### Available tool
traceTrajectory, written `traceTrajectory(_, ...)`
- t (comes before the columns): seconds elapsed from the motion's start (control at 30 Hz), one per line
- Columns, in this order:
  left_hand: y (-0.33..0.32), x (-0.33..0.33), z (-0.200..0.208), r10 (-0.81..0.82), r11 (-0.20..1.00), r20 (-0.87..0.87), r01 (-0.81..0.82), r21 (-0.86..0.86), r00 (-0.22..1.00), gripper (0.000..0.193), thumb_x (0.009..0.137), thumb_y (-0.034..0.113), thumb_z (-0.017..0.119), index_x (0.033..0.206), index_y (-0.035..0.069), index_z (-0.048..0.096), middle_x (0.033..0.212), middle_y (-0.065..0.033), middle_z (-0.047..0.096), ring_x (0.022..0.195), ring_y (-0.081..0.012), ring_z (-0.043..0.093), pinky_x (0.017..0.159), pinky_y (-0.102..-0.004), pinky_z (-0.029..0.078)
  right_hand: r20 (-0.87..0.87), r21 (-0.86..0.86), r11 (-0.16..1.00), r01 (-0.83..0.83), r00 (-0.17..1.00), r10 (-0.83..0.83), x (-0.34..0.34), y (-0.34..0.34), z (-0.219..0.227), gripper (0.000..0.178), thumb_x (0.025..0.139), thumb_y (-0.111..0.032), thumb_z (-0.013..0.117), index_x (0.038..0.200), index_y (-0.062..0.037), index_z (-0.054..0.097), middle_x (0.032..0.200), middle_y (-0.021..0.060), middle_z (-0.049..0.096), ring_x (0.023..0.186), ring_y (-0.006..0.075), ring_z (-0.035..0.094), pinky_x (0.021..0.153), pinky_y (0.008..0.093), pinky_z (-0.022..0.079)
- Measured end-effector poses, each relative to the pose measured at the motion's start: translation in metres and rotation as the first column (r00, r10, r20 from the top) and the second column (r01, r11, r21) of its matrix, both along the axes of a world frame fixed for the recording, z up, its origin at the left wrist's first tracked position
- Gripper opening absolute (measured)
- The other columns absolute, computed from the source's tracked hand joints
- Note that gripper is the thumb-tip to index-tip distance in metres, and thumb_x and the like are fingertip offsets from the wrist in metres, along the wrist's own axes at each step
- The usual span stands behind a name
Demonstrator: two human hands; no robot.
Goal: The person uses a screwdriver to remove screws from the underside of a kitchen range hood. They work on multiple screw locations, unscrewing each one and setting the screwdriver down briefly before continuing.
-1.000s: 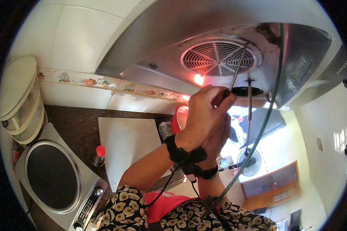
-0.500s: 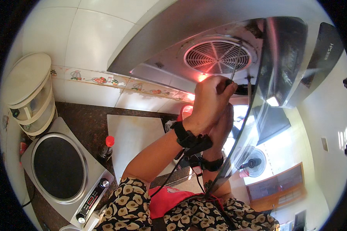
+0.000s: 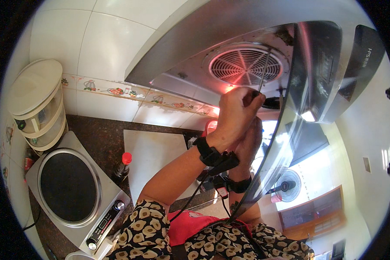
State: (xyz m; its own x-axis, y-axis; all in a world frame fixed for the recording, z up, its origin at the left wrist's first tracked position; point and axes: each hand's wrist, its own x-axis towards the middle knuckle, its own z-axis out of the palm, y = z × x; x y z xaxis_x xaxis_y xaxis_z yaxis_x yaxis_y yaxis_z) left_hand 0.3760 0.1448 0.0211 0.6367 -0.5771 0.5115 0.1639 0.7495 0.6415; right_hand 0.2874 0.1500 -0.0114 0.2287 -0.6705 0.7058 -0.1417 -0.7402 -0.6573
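Observation:
Below the round vent grille of the range hood, my left hand is raised with its thumb and fingers pinched together. From that pinch a thin metal rod slants up, its upper end against or just in front of the grille's right rim. My right hand is close behind and below the left one. Its fingers are mostly hidden, so its grip cannot be made out. Dark straps circle both wrists.
The hood's glass edge curves down beside my right arm. Below on the left are an induction cooker, a red-capped bottle, a pale board and a tiered round container. A fan is at the right.
The whole view has shifted slightly. My hands and the rod hold nearly the same pose under the grille.

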Motion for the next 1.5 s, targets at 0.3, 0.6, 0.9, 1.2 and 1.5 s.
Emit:
traceTrajectory(0.3, 0.004, 0.004, 0.003, 0.004, 0.999, 0.051, -0.007, 0.046, 0.999, 0.022, 0.085, 0.019, 0.071, 0.085, -0.003, 0.068, 0.071, -0.0138, 0.066, 0.062, -0.0212, 0.061, 0.06, -0.0329, 0.048, 0.043, -0.001, 0.998, -0.057, 0.997, 0.057, 0.004, -0.001, 0.003, 0.035, 0.089, -0.024, 0.062, 0.114, -0.0022, 0.054, 0.104, 0.0148, 0.057, 0.097, 0.0313, 0.056, 0.081, 0.0415, 0.044)
traceTrajectory(0.6, 0.004, 0.01, 0.001, 0.12, 0.993, 0.139, -0.119, -0.012, 0.983, 0.022, 0.086, 0.018, 0.071, 0.086, -0.003, 0.07, 0.065, -0.0088, 0.064, 0.057, -0.0106, 0.055, 0.053, -0.0291, 0.044, 0.032, 0.002, 0.986, -0.165, 0.986, 0.165, 0.0, -0.014, -0.006, 0.038, 0.088, -0.025, 0.064, 0.117, -0.0031, 0.053, 0.105, 0.0133, 0.057, 0.097, 0.0288, 0.057, 0.08, 0.039, 0.045)
traceTrajectory(0.9, 0.014, 0.02, 0.008, 0.109, 0.994, 0.182, -0.106, -0.022, 0.977, 0.024, 0.088, 0.018, 0.069, 0.078, -0.003, 0.066, 0.059, -0.0074, 0.058, 0.054, -0.009, 0.048, 0.049, -0.0289, 0.04, -0.173, -0.19, 0.982, 0.019, 0.984, -0.053, 0.002, 0.003, 0.007, 0.034, 0.092, -0.035, 0.061, 0.11, -0.0068, 0.054, 0.089, 0.0052, 0.054, 0.083, 0.0198, 0.055, 0.071, 0.0333, 0.044)
traceTrajectory(1.2, 0.021, 0.025, 0.011, -0.323, 0.946, 0.025, 0.322, 0.038, 0.946, 0.029, 0.092, 0.026, 0.067, 0.081, -0.001, 0.068, 0.067, 0.0017, 0.062, 0.058, -0.006, 0.05, 0.051, -0.026, 0.04, 0.465, 0.475, 0.6, -0.643, 0.763, 0.449, -0.005, 0.025, 0.024, 0.037, 0.099, -0.046, 0.05, 0.106, -0.0104, 0.056, 0.07, -0.0094, 0.043, 0.057, 0.0032, 0.036, 0.05, 0.0203, 0.029)
traceTrajectory(1.5, 0.011, 0.017, 0.012, -0.329, 0.944, 0.118, 0.323, 0.068, 0.937, 0.03, 0.094, 0.024, 0.061, 0.09, -0.005, 0.067, 0.072, -0.0111, 0.068, 0.063, -0.015, 0.065, 0.059, -0.0289, 0.051, 0.444, 0.372, 0.873, -0.316, 0.886, 0.132, 0.006, 0.009, 0.01, 0.036, 0.101, -0.041, 0.048, 0.114, -0.0078, 0.054, 0.074, -0.0053, 0.05, 0.057, 0.0041, 0.042, 0.05, 0.0217, 0.033)
